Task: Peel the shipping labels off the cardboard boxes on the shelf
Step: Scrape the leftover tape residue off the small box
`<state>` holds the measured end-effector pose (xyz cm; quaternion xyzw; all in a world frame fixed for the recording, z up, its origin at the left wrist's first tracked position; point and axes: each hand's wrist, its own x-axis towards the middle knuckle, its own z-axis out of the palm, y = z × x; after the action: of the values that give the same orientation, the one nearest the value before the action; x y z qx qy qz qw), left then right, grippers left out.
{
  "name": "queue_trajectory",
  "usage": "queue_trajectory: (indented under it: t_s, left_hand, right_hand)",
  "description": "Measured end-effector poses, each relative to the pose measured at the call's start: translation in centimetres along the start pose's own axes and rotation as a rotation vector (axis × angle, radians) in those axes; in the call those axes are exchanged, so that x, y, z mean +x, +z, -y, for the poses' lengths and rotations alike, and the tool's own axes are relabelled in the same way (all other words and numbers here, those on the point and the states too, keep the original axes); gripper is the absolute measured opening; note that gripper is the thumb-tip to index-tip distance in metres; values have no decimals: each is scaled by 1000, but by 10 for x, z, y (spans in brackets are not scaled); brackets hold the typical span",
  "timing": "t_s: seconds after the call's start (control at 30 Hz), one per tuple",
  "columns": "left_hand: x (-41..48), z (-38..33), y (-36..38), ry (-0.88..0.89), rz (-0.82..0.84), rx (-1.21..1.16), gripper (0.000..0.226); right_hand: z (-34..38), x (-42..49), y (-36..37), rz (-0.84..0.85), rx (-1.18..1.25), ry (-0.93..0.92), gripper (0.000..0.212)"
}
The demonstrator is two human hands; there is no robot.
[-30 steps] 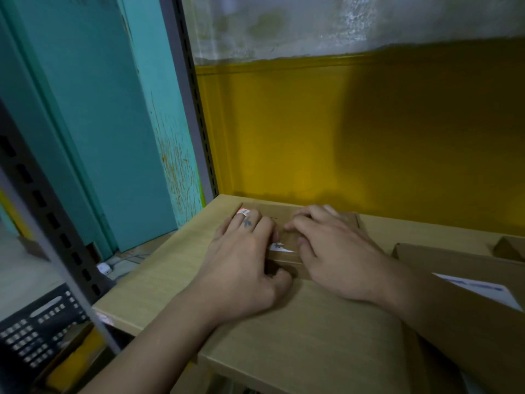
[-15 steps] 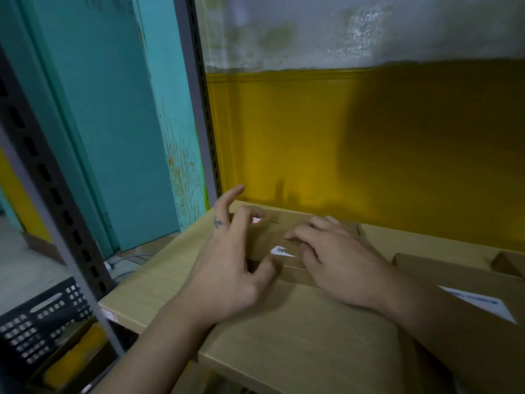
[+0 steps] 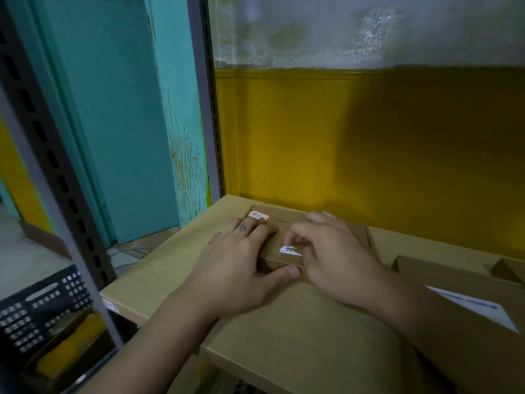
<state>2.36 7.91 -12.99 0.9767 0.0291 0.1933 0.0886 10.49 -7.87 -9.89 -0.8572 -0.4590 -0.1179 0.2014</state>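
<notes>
At the back, a yellow wall (image 3: 369, 152) under grey stained plaster; to the left, a teal door (image 3: 113, 115); below, a pale wooden shelf (image 3: 170, 268) reaching from the left corner to the right edge of view; at its back corner, a grey slotted back post (image 3: 205, 109), and closer in, a near post (image 3: 42, 180) crossing the left side; on the right end of the shelf, a large cardboard box (image 3: 454, 336), cut off by the frame, with a white label (image 3: 477, 307) lying whole and flat on top; down left, below the shelf, a black crate (image 3: 37, 311), partly hidden by the near post.

Toward the back left of the shelf, a small flat box (image 3: 287, 223), near the large box, mostly covered by both hands; left hand (image 3: 235, 260) spread flat over its left half, fingers straight on top, thumb against the front edge; right hand (image 3: 338, 257) over the right half, fingers curled, tips down at the upper edge of a torn label scrap (image 3: 290, 250) near the front of the box top; cannot tell whether pinching it, the fingers blocking the view; just beyond the left fingertips, a small red-edged sticker (image 3: 258, 215) on the box top.
</notes>
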Motion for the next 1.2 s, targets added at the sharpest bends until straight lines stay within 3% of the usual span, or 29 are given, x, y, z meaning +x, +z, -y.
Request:
queue_trajectory:
  t_s: [0.73,0.9,1.2]
  left_hand:
    - [0,-3,1,-21,-18,-17,87]
    - [0,-3,2,-3,-34,-3,86]
    - [1,-2,3,-10,-31,-10,87]
  right_hand:
    - [0,3,3,54,20,0,22]
    - [1,2,1,120,-133,-44,16]
    - [-4,-3,1,17,-15,-29,23]
